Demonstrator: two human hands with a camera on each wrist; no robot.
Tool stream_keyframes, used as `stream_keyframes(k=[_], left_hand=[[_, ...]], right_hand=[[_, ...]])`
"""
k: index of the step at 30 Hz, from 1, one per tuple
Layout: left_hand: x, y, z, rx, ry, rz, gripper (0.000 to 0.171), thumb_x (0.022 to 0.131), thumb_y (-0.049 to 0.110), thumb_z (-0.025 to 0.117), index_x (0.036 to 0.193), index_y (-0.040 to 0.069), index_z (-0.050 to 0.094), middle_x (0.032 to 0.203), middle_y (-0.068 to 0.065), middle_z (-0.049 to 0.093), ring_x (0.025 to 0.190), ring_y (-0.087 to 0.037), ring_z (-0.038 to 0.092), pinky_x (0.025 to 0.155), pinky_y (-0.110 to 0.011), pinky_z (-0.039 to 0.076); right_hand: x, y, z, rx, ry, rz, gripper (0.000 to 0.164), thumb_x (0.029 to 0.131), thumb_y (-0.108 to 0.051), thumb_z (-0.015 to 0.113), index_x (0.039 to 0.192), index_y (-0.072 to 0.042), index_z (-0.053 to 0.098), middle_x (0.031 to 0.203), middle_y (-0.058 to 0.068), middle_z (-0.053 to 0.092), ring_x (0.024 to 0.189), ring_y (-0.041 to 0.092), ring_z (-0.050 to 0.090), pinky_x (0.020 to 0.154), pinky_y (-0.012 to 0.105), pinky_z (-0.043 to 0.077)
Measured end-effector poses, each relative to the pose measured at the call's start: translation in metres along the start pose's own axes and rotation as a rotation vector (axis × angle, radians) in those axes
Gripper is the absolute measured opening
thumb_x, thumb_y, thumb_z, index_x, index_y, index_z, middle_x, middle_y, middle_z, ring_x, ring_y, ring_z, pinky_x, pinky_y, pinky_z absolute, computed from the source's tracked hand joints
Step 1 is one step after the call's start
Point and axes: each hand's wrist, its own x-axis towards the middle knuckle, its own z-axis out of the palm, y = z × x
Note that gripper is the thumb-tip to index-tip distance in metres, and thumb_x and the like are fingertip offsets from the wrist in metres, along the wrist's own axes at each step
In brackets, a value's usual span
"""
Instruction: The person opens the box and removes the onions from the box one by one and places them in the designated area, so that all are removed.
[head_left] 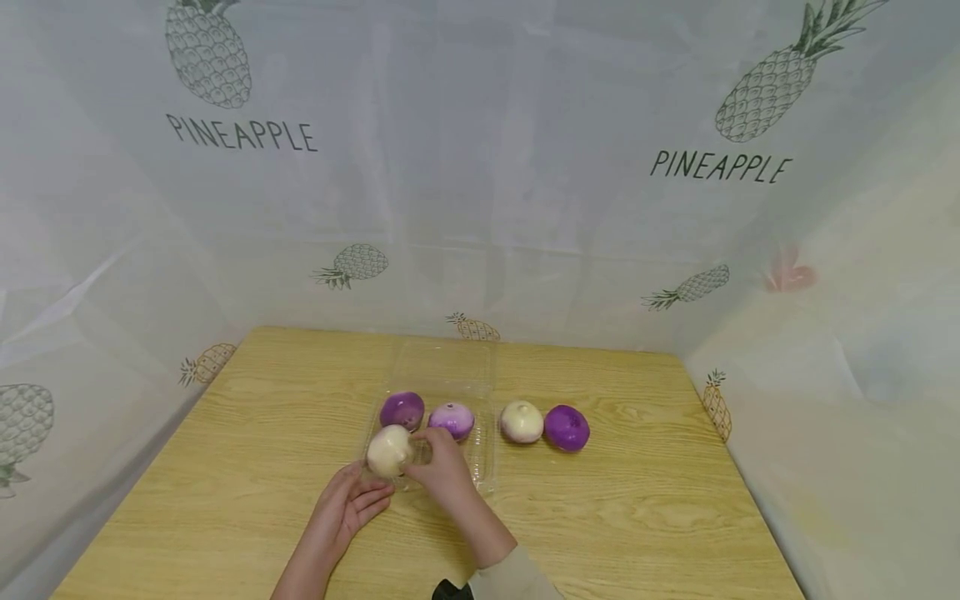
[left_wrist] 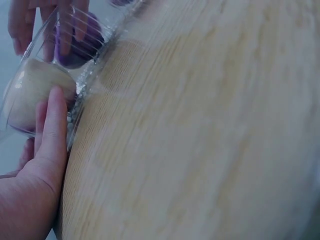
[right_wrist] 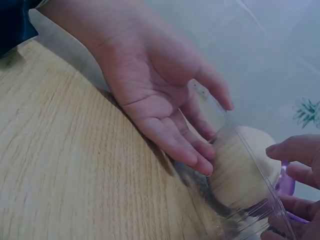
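A white onion sits in the front left of a clear plastic clamshell container. My right hand holds this onion at its right side between thumb and fingers. At the container's front left corner, my left hand touches the wall with extended fingers. The left wrist view has the white onion behind the clear wall, against the left fingers. Behind it in the container lie a dark purple onion and a lighter purple onion. The right wrist view shows the left palm beside the container.
To the container's right, a second white onion and a bright purple onion lie side by side on the wooden table. The raised clear lid leans back. A pineapple-print curtain hangs behind and at both sides.
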Motion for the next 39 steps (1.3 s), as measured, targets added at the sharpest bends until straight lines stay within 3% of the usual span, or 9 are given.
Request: stream_keyframes(k=[10, 19, 26, 39], left_hand=[[0.001, 0.000, 0.001, -0.029, 0.015, -0.005, 0.054, 0.106, 0.030, 0.043, 0.140, -0.005, 0.019, 0.100, -0.016, 0.060, 0.098, -0.030, 0.066, 0.090, -0.041, 0.054], [0.001, 0.000, 0.001, -0.030, 0.019, -0.006, 0.059, 0.105, 0.031, 0.044, 0.142, -0.007, 0.017, 0.102, -0.017, 0.059, 0.099, -0.031, 0.066, 0.091, -0.042, 0.053], [0.003, 0.000, 0.000, -0.053, 0.033, -0.039, 0.054, 0.106, 0.030, 0.043, 0.142, -0.002, 0.019, 0.100, -0.016, 0.060, 0.099, -0.031, 0.066, 0.092, -0.043, 0.053], [0.000, -0.001, 0.000, -0.023, 0.003, 0.008, 0.058, 0.106, 0.031, 0.044, 0.142, -0.004, 0.016, 0.101, -0.016, 0.060, 0.098, -0.029, 0.066, 0.091, -0.041, 0.054]], right_hand=[[0.012, 0.000, 0.007, 0.000, -0.049, 0.049, 0.036, 0.072, -0.005, 0.085, 0.102, -0.005, 0.065, 0.112, 0.007, 0.060, 0.109, 0.027, 0.057, 0.096, 0.044, 0.048], [0.019, 0.003, 0.010, 0.011, -0.075, 0.091, 0.036, 0.073, -0.009, 0.086, 0.098, -0.010, 0.061, 0.108, 0.004, 0.063, 0.096, 0.018, 0.057, 0.081, 0.033, 0.051], [0.021, 0.006, 0.011, 0.014, -0.075, 0.077, 0.036, 0.074, -0.009, 0.086, 0.098, -0.008, 0.060, 0.109, 0.006, 0.063, 0.094, 0.018, 0.057, 0.079, 0.031, 0.050], [0.016, 0.006, 0.008, 0.071, -0.029, 0.034, 0.037, 0.074, -0.010, 0.085, 0.100, -0.006, 0.059, 0.112, 0.005, 0.060, 0.101, 0.021, 0.057, 0.084, 0.034, 0.051]])
